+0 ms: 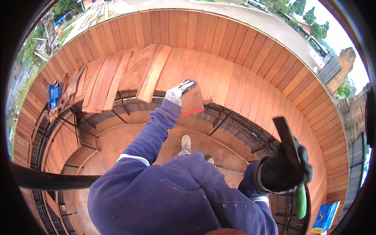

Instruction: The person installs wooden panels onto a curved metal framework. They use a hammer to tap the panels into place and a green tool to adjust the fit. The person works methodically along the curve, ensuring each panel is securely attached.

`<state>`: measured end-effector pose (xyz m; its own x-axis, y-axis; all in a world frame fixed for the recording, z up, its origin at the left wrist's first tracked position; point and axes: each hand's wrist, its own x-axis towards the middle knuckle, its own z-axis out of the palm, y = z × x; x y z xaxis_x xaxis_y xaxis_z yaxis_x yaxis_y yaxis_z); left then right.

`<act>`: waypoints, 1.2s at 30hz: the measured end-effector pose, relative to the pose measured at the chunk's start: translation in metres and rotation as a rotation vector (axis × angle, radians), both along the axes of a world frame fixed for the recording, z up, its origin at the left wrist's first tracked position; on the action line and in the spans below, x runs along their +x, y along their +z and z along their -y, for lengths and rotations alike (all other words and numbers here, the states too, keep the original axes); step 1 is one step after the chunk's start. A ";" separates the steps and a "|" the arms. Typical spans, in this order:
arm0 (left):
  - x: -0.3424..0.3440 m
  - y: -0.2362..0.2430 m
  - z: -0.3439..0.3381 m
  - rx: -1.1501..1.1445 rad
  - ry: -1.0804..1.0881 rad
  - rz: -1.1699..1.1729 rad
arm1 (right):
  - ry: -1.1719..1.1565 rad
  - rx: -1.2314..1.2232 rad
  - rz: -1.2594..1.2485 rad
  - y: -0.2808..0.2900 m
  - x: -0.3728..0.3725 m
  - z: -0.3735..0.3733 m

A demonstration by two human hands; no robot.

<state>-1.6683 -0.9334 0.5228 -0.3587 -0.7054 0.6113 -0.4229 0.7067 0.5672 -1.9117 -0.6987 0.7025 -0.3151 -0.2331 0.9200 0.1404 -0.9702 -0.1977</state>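
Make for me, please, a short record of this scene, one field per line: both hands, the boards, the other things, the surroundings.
Left hand: white-and-dark glove, touching a reddish board with a red end
Right hand: black glove, closed around a dark tool; a green handle shows below
Loose boards: several at left, lying roughly side by side
Blue tool: far left
Blue box: lower right
Surroundings: curved wooden wall, outdoors

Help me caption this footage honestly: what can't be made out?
In the head view:
Whether the black bar and green piece join: the right grip hides it.
Palm of the left grip: faces away from the camera.
Right shoe: mostly hidden by the sweatshirt.
Car: cut by the top edge, small.
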 end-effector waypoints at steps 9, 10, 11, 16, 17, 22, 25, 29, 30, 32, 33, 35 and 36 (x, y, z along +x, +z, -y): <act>-0.018 0.013 -0.019 -0.078 0.056 0.115 | -0.246 0.593 -0.336 -0.099 0.022 0.047; -0.020 0.024 -0.020 -0.089 0.034 0.074 | -0.358 0.566 -0.385 -0.109 0.014 0.052; -0.019 0.016 -0.022 -0.069 0.017 0.066 | -0.259 0.682 -0.302 -0.119 0.018 0.054; -0.018 0.004 -0.015 -0.044 -0.014 -0.020 | 0.213 0.883 0.367 -0.123 0.036 0.069; -0.022 0.006 -0.019 -0.027 -0.038 -0.043 | 0.193 0.900 0.320 -0.131 0.033 0.073; -0.025 0.004 -0.016 -0.003 -0.029 -0.070 | -0.074 0.790 0.145 -0.104 0.022 0.046; -0.019 0.002 -0.016 -0.024 -0.027 -0.093 | -0.215 0.391 -0.161 -0.067 0.011 0.030; -0.031 0.001 -0.012 -0.031 -0.054 -0.050 | -0.452 0.353 -0.583 -0.081 0.009 0.029; -0.031 -0.005 -0.012 0.088 -0.103 -0.144 | -0.489 0.526 -0.521 -0.091 0.017 0.045; -0.029 -0.013 -0.011 0.197 -0.181 -0.236 | -0.461 0.826 -0.401 -0.110 0.014 0.051; -0.024 -0.012 -0.011 0.183 -0.192 -0.224 | -0.463 0.763 -0.335 -0.105 0.010 0.044; -0.021 -0.001 -0.014 -0.096 -0.129 0.003 | -0.445 0.496 -0.300 -0.086 -0.001 0.034; -0.023 -0.007 -0.018 0.004 -0.139 -0.102 | -0.382 0.445 -0.206 -0.076 0.004 0.028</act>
